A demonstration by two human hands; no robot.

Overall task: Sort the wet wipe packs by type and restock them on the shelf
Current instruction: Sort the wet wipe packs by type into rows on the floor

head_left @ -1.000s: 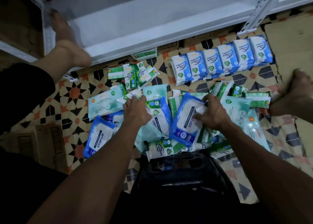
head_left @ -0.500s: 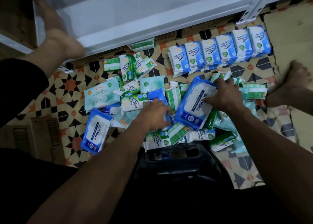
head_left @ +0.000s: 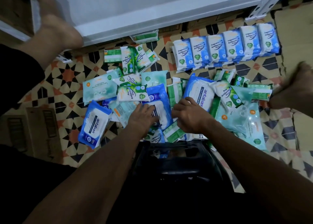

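While three big blue antabax packs lie in the floor pile, one sits well left of the hands (head_left: 94, 124), one lies under the left hand (head_left: 143, 118), whose straight fingers press on it (head_left: 160, 105), and one (head_left: 199, 92) touches the right hand (head_left: 188, 115), whose curled fingers seem to grip its edge. Six blue fragrance-free packs (head_left: 227, 47) stand in a row beyond, below the white shelf (head_left: 135, 9).

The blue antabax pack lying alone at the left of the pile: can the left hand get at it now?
Probably yes. The blue antabax pack lies face up with nothing on top, and the left hand, fingers resting on another pack in the pile, is just to its right.
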